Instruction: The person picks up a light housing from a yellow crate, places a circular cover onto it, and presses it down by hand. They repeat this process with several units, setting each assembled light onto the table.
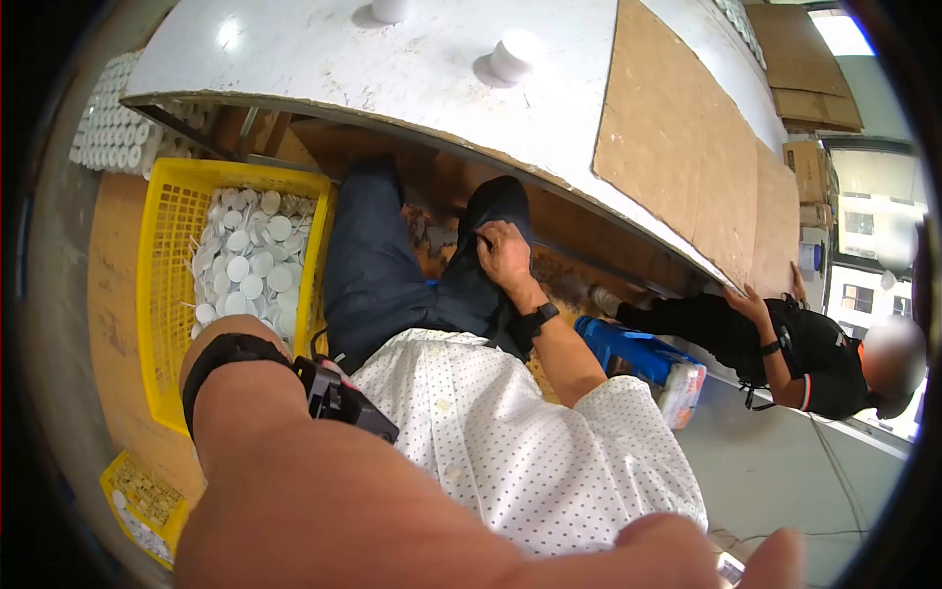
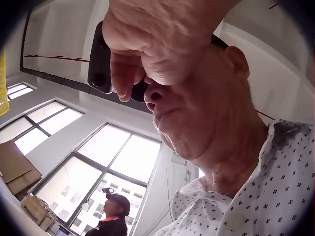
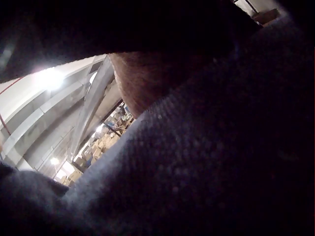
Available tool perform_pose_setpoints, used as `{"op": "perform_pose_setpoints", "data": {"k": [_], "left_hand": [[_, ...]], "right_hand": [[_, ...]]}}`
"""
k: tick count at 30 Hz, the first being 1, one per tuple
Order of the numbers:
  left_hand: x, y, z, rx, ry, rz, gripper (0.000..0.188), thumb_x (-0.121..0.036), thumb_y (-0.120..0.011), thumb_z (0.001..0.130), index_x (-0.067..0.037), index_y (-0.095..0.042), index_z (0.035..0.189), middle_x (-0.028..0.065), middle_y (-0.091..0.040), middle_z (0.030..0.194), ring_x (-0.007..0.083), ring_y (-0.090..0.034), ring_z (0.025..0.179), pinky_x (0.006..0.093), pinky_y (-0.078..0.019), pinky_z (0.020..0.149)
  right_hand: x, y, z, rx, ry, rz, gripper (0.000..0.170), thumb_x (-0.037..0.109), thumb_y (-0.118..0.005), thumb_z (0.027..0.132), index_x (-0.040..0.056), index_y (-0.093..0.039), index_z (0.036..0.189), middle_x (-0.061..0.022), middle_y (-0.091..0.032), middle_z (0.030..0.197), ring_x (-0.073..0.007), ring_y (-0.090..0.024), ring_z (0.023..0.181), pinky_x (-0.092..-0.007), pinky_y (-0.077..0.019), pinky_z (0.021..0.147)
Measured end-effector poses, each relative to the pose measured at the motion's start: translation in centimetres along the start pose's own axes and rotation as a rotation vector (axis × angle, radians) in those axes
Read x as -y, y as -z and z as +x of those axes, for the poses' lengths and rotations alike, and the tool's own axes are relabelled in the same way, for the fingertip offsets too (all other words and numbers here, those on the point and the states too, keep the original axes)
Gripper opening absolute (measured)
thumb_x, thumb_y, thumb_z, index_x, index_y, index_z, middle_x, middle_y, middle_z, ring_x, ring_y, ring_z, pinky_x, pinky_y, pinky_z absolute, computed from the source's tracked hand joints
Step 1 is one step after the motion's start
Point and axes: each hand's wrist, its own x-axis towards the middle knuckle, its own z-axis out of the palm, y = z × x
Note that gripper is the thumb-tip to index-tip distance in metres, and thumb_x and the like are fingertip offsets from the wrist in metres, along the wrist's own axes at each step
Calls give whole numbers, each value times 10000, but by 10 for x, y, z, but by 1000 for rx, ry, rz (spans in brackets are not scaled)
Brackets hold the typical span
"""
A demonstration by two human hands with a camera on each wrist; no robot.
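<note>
My left hand (image 2: 157,39) is raised in front of the face, its fingers bent downward beside a black device (image 2: 97,69) at head height. Most of its fingers are hidden in the left wrist view, and I cannot tell whether they grip the device. Blurred fingers of that hand show at the bottom edge of the head view. My right hand (image 1: 505,257) rests on the knee of the dark trousers (image 1: 373,265), fingers loosely bent, holding nothing visible. In the right wrist view, dark cloth (image 3: 197,162) fills most of the picture, with a strip of skin above it.
A yellow basket (image 1: 157,285) of white round-headed pieces (image 1: 257,260) stands at the left. Ahead, the white table (image 1: 412,69) carries a white cylinder (image 1: 515,56) and cardboard (image 1: 677,157). A person in black (image 1: 805,344) stands at the right, near a blue box (image 1: 628,348).
</note>
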Motion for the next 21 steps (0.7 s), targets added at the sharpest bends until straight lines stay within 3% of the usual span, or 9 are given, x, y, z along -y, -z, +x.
{"op": "perform_pose_setpoints", "data": {"k": [21], "left_hand": [[8,1,-3,-94,-58,-18,193,-155,-441,875,-125,-482,1061,44,-563,795,139,-537,533,241,-401,412]], "right_hand": [[3,1,2,2,-14,-26,123,84,-599,712,74,-658,820,-47,-611,866,-263,-562,805,-350,-477,714]]}}
